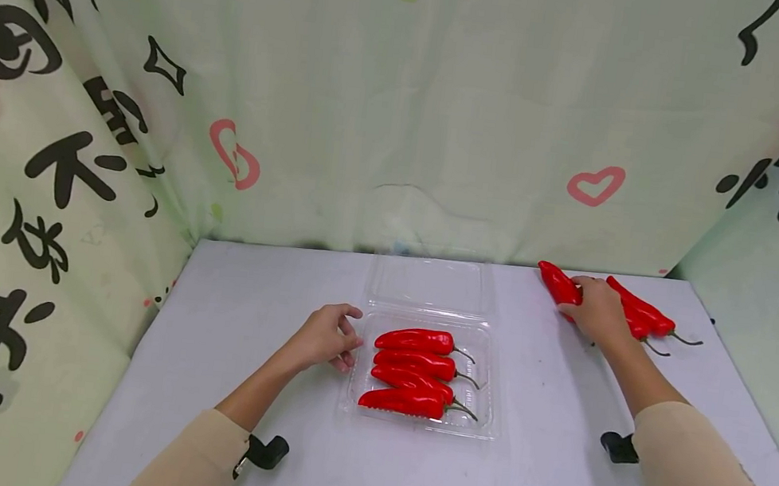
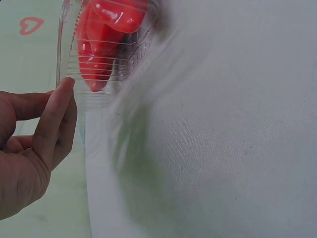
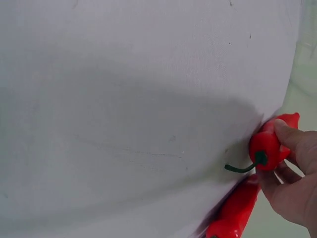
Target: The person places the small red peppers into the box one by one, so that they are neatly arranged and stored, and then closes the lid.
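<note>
Several red chili peppers [image 1: 412,362] with green stems lie side by side in a clear plastic clamshell box [image 1: 488,415], stems to the right. My left hand [image 1: 330,336] is at the box's left side, its fingers loosely bent and holding nothing. In the left wrist view a fingertip [image 2: 68,84] meets or nearly meets the box's edge. At the back right, my right hand [image 1: 598,308] pinches a red pepper [image 3: 265,146] between thumb and fingers; its green stem points away from the hand. Two more red peppers [image 1: 649,311] lie just right of that hand, one partly hidden by it.
The box's clear lid [image 1: 431,284] is folded open toward the back. All this is on a white-covered table [image 1: 248,283]. Pale green printed curtains [image 1: 399,156] stand along its back and both sides.
</note>
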Motion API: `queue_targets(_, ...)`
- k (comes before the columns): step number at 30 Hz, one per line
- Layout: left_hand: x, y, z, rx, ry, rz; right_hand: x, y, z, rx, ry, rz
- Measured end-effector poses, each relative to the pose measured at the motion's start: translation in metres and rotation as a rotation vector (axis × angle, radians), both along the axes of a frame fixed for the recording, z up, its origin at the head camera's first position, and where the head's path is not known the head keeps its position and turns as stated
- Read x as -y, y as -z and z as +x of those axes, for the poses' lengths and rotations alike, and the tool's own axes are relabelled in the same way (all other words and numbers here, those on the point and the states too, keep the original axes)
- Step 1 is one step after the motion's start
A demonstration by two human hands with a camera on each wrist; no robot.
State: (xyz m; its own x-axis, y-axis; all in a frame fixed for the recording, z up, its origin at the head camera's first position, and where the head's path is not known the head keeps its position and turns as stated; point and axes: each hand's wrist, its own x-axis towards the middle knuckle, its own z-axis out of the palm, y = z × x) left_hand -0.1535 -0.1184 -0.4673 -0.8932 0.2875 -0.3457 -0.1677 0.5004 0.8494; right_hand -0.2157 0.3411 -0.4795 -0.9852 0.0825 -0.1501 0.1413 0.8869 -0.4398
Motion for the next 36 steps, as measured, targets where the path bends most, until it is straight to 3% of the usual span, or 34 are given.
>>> queue_targets(16, 0.001, 0.002, 0.003, -0.002, 0.006, 0.006, 0.003, 0.002, 0.004, 0.027, 0.022, -0.032)
queue_targets(36, 0.001, 0.002, 0.002, -0.008, -0.011, 0.019, 0.01, -0.013, 0.015, -0.02, -0.046, -0.022)
